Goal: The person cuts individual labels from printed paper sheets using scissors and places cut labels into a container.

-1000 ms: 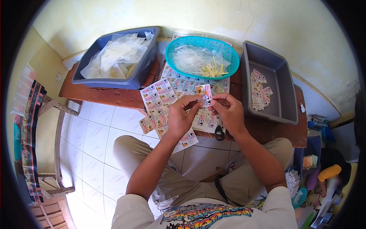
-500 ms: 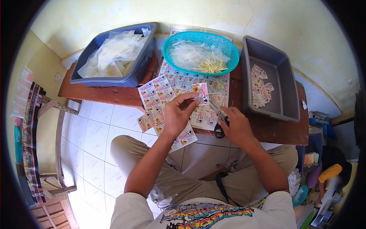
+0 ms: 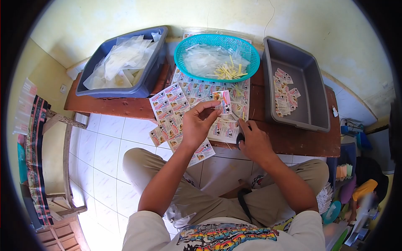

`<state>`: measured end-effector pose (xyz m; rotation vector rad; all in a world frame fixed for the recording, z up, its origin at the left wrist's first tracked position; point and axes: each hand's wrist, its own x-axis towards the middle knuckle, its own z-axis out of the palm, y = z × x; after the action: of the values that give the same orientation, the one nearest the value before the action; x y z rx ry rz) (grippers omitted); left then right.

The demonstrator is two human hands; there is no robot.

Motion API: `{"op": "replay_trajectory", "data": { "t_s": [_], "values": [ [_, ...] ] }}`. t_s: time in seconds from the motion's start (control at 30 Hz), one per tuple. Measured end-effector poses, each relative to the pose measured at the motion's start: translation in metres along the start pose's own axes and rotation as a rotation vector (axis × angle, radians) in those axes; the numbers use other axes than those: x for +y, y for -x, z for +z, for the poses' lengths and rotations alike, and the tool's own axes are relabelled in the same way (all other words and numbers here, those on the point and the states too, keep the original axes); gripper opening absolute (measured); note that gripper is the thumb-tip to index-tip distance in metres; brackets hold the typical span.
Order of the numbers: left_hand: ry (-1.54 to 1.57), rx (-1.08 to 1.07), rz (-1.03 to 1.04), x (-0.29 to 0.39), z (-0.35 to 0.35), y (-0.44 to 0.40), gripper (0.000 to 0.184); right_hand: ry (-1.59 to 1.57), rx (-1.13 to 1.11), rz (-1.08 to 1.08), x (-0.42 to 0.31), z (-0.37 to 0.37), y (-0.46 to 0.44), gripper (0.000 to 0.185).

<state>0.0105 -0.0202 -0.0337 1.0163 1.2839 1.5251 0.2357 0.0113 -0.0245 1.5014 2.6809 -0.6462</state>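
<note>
Between thumb and fingers, my left hand (image 3: 199, 122) pinches a small printed label (image 3: 223, 101) with pink and orange print. My right hand (image 3: 255, 140) is wrapped round black-handled scissors (image 3: 240, 139), whose blades point up toward the label's right edge. I cannot tell if the blades touch it. Under and left of my left hand lie uncut printed label sheets (image 3: 169, 101), some hanging over the bench edge. More label sheets (image 3: 228, 129) lie flat beneath the label I hold. Cut labels (image 3: 285, 93) are piled in the grey tub at the right.
A teal basket (image 3: 179, 62) holds clear plastic bags and yellow strips. A blue-grey tub (image 3: 147, 85) with translucent sheets stands left on the brown wooden bench (image 3: 113, 105). The grey tub (image 3: 325, 109) stands right. Another person (image 3: 370, 184) is at the lower right.
My right hand has turned with the scissors, so its fingers now cover more of the handles. The label stays pinched in my left hand. The whole view has shifted slightly.
</note>
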Motion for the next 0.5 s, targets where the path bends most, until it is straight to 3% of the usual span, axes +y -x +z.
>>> {"op": "replay_trajectory", "data": {
  "t_s": [0.3, 0.5],
  "values": [
    [0.079, 0.049, -0.023, 0.008, -0.008, -0.002, 0.029, -0.342, 0.16, -0.117, 0.021, -0.008, 0.009, 0.072],
    [0.124, 0.075, 0.037, 0.006, -0.006, -0.006, 0.027, -0.469, -0.014, 0.032, 0.001, -0.038, 0.021, 0.085]
  ]
}}
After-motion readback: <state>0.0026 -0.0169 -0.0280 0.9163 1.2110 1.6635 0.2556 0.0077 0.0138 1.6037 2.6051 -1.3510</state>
